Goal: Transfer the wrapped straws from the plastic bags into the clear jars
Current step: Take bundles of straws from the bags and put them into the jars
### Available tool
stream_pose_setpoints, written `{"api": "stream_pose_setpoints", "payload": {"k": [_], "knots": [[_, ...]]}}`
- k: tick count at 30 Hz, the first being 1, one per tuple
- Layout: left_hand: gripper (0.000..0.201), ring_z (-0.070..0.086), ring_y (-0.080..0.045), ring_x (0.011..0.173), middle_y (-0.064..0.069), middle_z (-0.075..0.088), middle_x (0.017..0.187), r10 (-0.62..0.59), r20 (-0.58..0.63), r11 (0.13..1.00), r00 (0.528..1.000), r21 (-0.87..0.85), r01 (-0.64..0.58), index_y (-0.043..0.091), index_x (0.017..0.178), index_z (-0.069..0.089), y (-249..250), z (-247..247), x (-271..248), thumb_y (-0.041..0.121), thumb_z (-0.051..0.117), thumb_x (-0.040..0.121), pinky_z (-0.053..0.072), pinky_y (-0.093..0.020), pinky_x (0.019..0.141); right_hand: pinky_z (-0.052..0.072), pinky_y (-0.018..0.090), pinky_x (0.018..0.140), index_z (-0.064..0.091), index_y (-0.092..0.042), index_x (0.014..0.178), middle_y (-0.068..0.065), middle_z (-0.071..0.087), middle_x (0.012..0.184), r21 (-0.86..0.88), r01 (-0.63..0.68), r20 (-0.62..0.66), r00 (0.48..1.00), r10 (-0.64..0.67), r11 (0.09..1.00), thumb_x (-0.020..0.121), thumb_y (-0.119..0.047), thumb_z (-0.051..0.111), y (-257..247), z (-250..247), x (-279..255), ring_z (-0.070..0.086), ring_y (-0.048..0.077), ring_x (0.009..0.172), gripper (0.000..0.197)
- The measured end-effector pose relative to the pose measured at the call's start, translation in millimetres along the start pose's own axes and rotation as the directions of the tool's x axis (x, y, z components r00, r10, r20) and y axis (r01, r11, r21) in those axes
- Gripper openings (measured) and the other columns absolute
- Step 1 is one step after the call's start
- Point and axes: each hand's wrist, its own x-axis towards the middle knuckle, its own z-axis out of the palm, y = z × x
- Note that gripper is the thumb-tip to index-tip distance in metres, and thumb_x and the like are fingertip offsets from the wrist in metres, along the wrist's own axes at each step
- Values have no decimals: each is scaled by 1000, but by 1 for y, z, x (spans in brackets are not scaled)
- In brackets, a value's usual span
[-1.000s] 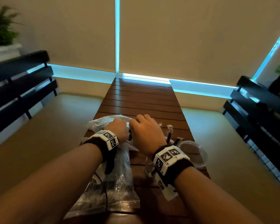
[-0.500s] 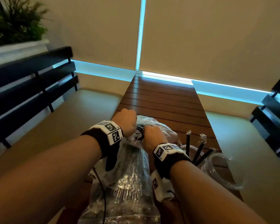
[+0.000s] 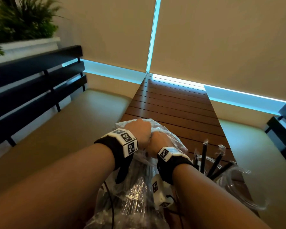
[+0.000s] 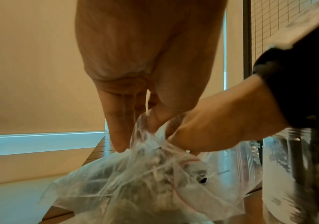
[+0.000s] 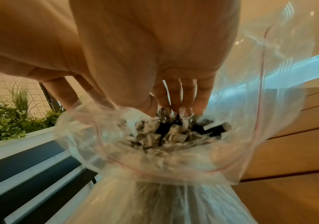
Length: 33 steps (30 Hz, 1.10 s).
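Hands meet over the bag [image 3: 139, 184], which stands near the table's [image 3: 172, 103] near edge in the head view; half a second back the right hand [image 3: 157, 142] sat lower beside the bag mouth, and now it is pressed against the left hand [image 3: 139, 131] at the top, so the reach for another batch looks under way. To the right, near the right edge, a jar [image 3: 203, 164] already holds a few black straws [image 3: 205, 156] standing upright or leaning, and a second clear jar [image 3: 248, 187] lies just beside it, so the task is only partly done. In the left wrist view the left hand's fingers [image 4: 120, 121] and thumb pinch the rim of the bag and lift it, while the right hand pushes in from the right side. In the right wrist view the mouth with its red seal line gapes wide, and the right hand's fingers [image 5: 200, 97] dip into it, their tips touching the crinkled wrapper ends of the packed straws; whether they have closed on any I cannot tell. My guess is the next move needs a firm pinch on a few wrappers, then a straight pull upward while the left hand holds the rim steady.
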Motion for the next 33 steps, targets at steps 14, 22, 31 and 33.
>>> {"api": "stream_pose_setpoints", "payload": {"k": [14, 22, 31, 33], "knots": [[24, 64, -33, 97, -14, 66, 106, -88, -100, 986, 991, -150, 72, 14, 95, 51, -6, 9, 8, 34, 61, 91, 41, -33, 68, 51, 40, 91, 67, -17, 109, 7, 67, 113, -3, 18, -71, 997, -18, 1000, 85, -29, 63, -2, 16, 20, 62, 27, 105, 27], [28, 62, -34, 98, -14, 66, 105, -147, -136, 970, 980, -214, 116, 9, 105, 58, -9, 11, 4, 31, 63, 88, 47, -37, 75, 46, 38, 98, 63, -19, 121, 6, 64, 124, -134, 121, -89, 987, -134, 984, 92, -27, 55, -3, 15, 12, 59, 25, 116, 30], [28, 63, -36, 98, -16, 67, 106, -141, -134, 969, 981, -224, 109, 8, 104, 59, -16, 9, 0, 32, 61, 90, 49, -38, 75, 50, 34, 89, 65, -15, 116, 7, 66, 114, -114, 135, -74, 987, -144, 984, 92, -24, 56, -14, 7, 9, 62, 26, 109, 27], [31, 64, -35, 99, -15, 68, 106, -150, -146, 963, 978, -246, 111, 8, 105, 60, -20, 8, 0, 35, 64, 91, 51, -38, 78, 48, 35, 90, 62, -12, 120, 9, 64, 118, -67, 110, -64, 991, -114, 992, 91, -20, 58, -17, 14, 10, 61, 27, 112, 30]]}}
